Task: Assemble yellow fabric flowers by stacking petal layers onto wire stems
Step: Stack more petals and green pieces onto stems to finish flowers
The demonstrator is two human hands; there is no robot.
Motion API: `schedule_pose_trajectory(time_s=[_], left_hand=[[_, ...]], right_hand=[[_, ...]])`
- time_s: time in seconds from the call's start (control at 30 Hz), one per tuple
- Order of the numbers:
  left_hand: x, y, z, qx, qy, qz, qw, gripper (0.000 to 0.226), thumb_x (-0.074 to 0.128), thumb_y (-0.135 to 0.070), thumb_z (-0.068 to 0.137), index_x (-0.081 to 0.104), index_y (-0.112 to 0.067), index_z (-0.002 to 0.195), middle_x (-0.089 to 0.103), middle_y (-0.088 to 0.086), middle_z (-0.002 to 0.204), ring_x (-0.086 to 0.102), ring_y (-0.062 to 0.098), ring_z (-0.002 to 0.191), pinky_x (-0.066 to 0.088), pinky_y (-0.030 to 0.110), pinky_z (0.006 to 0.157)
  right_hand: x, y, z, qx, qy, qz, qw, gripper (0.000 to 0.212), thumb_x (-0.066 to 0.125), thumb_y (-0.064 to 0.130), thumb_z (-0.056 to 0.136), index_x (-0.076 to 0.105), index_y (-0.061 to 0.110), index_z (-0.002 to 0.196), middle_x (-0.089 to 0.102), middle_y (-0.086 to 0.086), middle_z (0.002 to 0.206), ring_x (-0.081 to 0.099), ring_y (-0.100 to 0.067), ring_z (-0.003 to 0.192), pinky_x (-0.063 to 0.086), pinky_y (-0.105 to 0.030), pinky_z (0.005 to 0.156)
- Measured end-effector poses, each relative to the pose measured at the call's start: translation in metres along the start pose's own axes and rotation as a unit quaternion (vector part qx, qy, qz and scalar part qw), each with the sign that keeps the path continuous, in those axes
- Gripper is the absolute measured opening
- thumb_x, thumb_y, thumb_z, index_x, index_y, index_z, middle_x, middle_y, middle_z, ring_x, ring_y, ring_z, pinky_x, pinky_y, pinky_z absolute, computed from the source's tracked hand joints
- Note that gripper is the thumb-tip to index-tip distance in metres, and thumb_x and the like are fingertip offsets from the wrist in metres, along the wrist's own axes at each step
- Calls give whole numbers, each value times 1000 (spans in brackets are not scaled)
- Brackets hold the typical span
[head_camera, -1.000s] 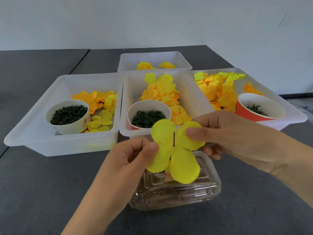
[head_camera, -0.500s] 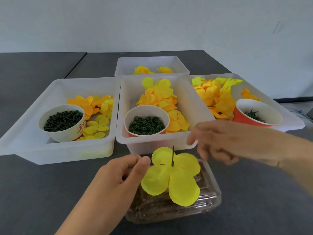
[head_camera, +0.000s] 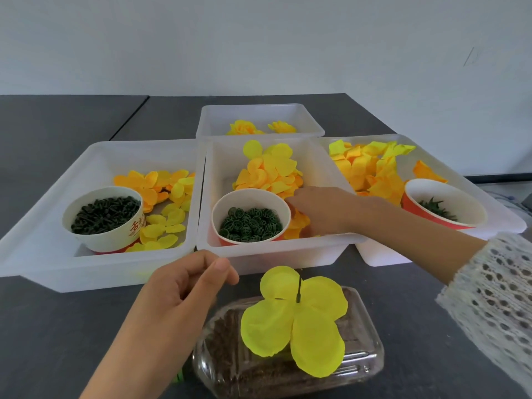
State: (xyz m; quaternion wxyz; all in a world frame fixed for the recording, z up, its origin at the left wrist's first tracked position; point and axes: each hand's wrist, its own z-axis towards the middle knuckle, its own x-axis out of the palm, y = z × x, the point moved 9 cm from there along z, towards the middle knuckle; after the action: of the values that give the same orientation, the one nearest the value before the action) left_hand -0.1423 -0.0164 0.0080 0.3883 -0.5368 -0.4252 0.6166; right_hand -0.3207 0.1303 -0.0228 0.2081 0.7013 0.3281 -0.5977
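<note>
A bright yellow fabric petal layer (head_camera: 293, 321) with four rounded lobes sits threaded on a thin dark wire stem (head_camera: 299, 289). The stem stands nearly upright, its long axis vertical, its tip poking up through the centre of the petals and pointing away from the desk (head_camera: 57, 326). The petals spread flat and face upward, tilted slightly toward the viewer. The stem's lower part is hidden under the petals, above a clear plastic box (head_camera: 288, 367) holding brown grainy material.

The left hand (head_camera: 184, 286) hovers just left of the flower, fingers loosely curled, thumb and forefinger close together. It seems to hold nothing, and does not touch the petals.

The right hand (head_camera: 325, 211), in a white knitted sleeve (head_camera: 495, 289), reaches forward into the middle white tray (head_camera: 276, 251), beyond the flower. Its fingertips rest among loose orange and yellow petals (head_camera: 270, 171) beside a paper cup (head_camera: 250, 217) of small dark green ring-shaped pieces. Whether the fingers have pinched a petal cannot be seen.

To the left of both hands, another white tray (head_camera: 57, 263) holds petals and a paper cup (head_camera: 103, 217) of dark green pieces; the cup bears red characters too blurred to read. To the right, a third tray (head_camera: 506, 223) holds yellow petals and a red cup (head_camera: 443, 205) of green spiky pieces. Farthest away, a small tray (head_camera: 259, 110) holds two finished yellow flowers (head_camera: 259, 128).
</note>
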Motion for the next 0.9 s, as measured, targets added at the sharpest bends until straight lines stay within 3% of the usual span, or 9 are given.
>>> schedule_pose_trajectory(time_s=[0.17, 0.33, 0.5, 0.63, 0.7, 0.77, 0.8, 0.83, 0.9], left_hand=[[1, -3, 0, 5, 8, -13, 1000, 44, 47, -61, 71, 69, -25, 79, 26, -2, 50, 21, 12, 45, 18, 17, 40], [0, -8, -3, 10, 11, -28, 1000, 41, 48, -60, 72, 69, -25, 77, 27, -5, 50, 22, 11, 46, 19, 15, 41], [0, -17, -3, 31, 14, -45, 998, 41, 49, -58, 74, 70, -23, 77, 30, 0, 52, 24, 15, 50, 20, 17, 41], [1, -25, 0, 38, 20, -55, 998, 41, 49, -58, 74, 69, -22, 79, 36, 1, 52, 27, 12, 48, 24, 14, 41], [2, -29, 1, 42, 16, -61, 997, 42, 47, -59, 75, 70, -23, 79, 42, -2, 51, 31, 8, 45, 27, 12, 41], [6, -34, 4, 34, 21, -95, 995, 46, 43, -60, 77, 72, -24, 78, 46, -3, 51, 32, 8, 43, 28, 12, 40], [10, -34, 5, 14, 34, -132, 991, 50, 41, -61, 77, 73, -22, 79, 48, -2, 51, 32, 9, 41, 28, 14, 39], [16, -35, 6, -14, 57, -176, 983, 57, 40, -65, 75, 73, -19, 82, 49, 0, 51, 32, 10, 39, 28, 16, 37], [30, -39, 5, -60, 116, -253, 959, 73, 38, -71, 65, 72, -10, 87, 51, 5, 51, 36, 10, 35, 28, 17, 36]], right_hand=[[-6, -2, -1, -3, -10, 41, 999, 7, 54, 20, 91, 56, 14, 93, 59, -1, 94, 57, -23, 91, 49, -43, 79], [-46, -29, -20, 64, -157, 43, 985, 25, 53, 23, 94, 65, 17, 115, 57, -7, 109, 54, -25, 101, 41, -34, 81], [-110, -51, -69, 120, -334, 184, 916, 14, 64, 19, 87, 75, 11, 92, 51, -10, 66, 47, -17, 64, 30, -19, 56], [-132, -37, -105, 76, -353, 359, 861, 13, 68, 21, 87, 76, 11, 87, 63, -36, 84, 43, -24, 64, 35, -31, 64], [-144, -16, -122, 34, -369, 411, 833, 7, 71, 24, 83, 77, 20, 84, 62, -39, 89, 54, -43, 65, 43, -38, 67], [-149, 2, -134, -6, -371, 461, 806, 7, 69, 27, 79, 75, 25, 77, 66, -30, 78, 54, -42, 61, 45, -33, 62], [-150, 15, -141, -24, -365, 468, 804, 9, 68, 25, 78, 74, 25, 73, 67, -17, 65, 52, -27, 53, 41, -25, 56], [-151, 28, -149, -47, -362, 468, 804, 10, 67, 23, 80, 73, 23, 71, 62, 2, 56, 48, -9, 48, 40, -18, 51], [-151, 52, -165, -77, -351, 427, 830, 7, 67, 18, 83, 74, 18, 83, 57, 12, 59, 49, -6, 50, 35, -8, 52]])
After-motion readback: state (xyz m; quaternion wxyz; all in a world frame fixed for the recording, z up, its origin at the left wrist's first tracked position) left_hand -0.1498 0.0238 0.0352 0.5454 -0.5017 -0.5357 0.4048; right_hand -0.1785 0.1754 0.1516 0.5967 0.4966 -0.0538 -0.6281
